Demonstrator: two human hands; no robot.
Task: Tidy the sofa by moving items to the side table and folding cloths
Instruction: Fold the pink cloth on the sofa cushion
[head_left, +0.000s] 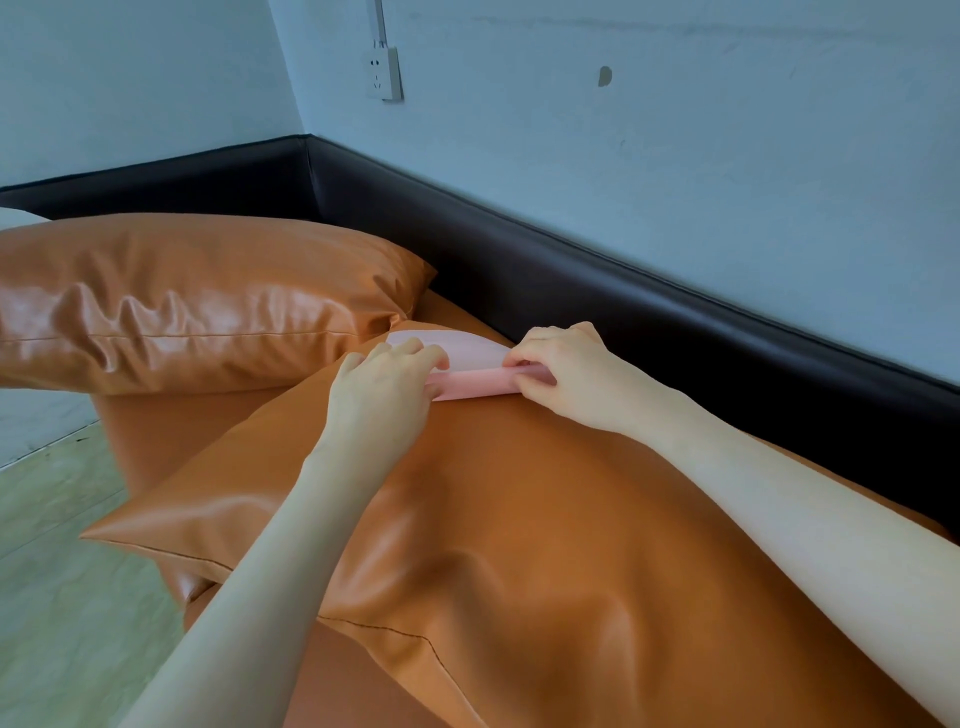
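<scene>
At mid-frame, a folded pink cloth lying on an orange cushion is pinched at its left end by the left hand and at its right end by the right hand.

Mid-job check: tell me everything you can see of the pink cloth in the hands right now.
The pink cloth looks soft, plain and pale pink, with no print that shows. It is partly folded: a thick rolled or folded edge runs between the two hands, and a lighter flap arches up behind it. It lies on the near orange cushion, close to the far cushion. The left hand pinches its left end, the right hand its right end. Its full size stays hidden.
</scene>
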